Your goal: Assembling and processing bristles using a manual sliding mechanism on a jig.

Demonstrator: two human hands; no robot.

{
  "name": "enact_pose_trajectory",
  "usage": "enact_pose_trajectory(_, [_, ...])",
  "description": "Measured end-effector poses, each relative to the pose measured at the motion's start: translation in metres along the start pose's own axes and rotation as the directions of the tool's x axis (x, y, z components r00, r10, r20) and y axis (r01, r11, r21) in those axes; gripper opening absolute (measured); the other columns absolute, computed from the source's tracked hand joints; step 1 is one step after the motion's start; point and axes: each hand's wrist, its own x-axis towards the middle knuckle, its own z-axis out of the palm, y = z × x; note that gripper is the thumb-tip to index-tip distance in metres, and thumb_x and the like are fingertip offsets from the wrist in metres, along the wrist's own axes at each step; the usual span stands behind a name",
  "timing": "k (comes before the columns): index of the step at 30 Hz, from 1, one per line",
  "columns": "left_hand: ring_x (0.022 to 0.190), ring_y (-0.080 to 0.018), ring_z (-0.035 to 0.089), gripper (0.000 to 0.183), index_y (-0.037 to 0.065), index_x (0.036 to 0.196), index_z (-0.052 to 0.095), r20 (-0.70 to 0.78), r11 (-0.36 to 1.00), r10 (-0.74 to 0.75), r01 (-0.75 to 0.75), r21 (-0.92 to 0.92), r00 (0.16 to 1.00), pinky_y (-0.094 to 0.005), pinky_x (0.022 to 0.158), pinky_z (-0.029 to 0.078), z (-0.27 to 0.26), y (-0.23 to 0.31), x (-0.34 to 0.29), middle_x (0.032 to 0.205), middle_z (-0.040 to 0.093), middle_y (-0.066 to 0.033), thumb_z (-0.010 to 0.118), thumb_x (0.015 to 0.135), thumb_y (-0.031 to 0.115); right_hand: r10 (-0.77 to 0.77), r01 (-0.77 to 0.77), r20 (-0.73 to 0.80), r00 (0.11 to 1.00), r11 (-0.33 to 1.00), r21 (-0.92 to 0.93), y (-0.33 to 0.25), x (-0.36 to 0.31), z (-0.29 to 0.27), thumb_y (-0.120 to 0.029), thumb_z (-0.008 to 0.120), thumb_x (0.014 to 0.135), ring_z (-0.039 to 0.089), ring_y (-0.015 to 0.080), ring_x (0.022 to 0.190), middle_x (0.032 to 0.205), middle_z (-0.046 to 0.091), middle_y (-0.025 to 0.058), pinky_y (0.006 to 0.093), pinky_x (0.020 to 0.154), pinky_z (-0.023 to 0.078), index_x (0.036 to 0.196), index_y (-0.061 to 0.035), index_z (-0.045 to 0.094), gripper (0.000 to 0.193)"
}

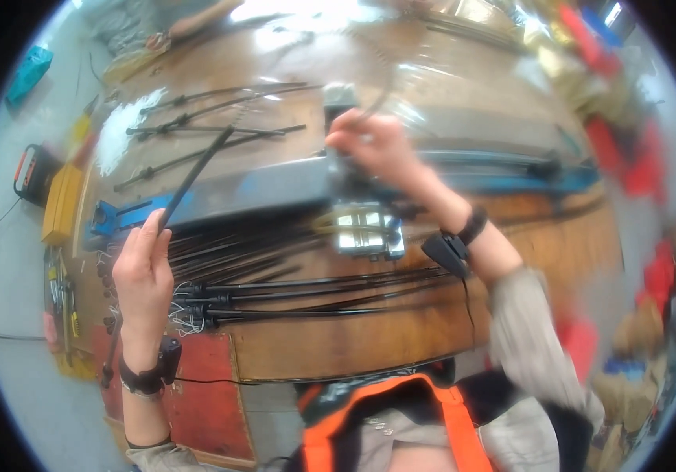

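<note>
— While the left hand was raised over the workbench, what did it hold?
— Its fingers pinched a thin black rod, slanting up over the blue rail.
— And the right hand?
— It was closed on a grey cable above the rail; blur hid the exact grip.

Your wooden desk carries a bundle of black rods near you and more rods spread farther back. Yellow box at its left edge, teal bag on the floor.
</note>
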Motion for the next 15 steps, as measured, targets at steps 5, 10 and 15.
enact_pose_trajectory(5, [0.07,-0.0263,0.057,0.03,0.004,0.122,0.061,-0.058,0.999,0.02,-0.023,-0.046,0.998,-0.0339,0.066,0.047,0.01,-0.002,0.007,0.085,0.06,-0.0146,0.06,0.092,0.0,0.106,-0.093,0.265,0.959,0.994,-0.062,0.001,0.02,0.017,-0.019,0.066,0.092,0.066,0.0173,0.066,0.071,0.068,0.0064,0.0293,0.064,0.053,0.094,-0.0086,0.066,0.011])
enact_pose_trajectory(10, [0.069,-0.0268,0.057,0.029,0.004,0.121,0.062,-0.058,0.999,0.024,-0.026,-0.047,0.998,-0.0339,0.065,0.047,0.015,-0.008,0.014,0.083,0.06,-0.0147,0.061,0.092,0.001,-0.074,0.221,0.321,0.944,0.866,-0.448,-0.005,0.016,0.029,-0.018,0.065,0.091,0.064,0.0189,0.064,0.068,0.064,0.0042,0.0333,0.067,0.05,0.085,-0.0091,0.064,0.01])
enact_pose_trajectory(15, [0.067,-0.0297,0.059,0.024,0.006,0.115,0.065,-0.004,0.999,-0.012,0.013,0.031,1.0,-0.0369,0.062,0.048,0.011,-0.031,0.009,0.078,0.061,-0.0146,0.064,0.09,0.006,-0.095,0.174,0.15,0.984,0.689,-0.704,0.025,-0.036,-0.052,-0.007,0.066,0.081,0.062,0.0242,0.079,0.075,0.063,0.005,0.0369,0.085,0.042,0.078,-0.0118,0.06,0.008])
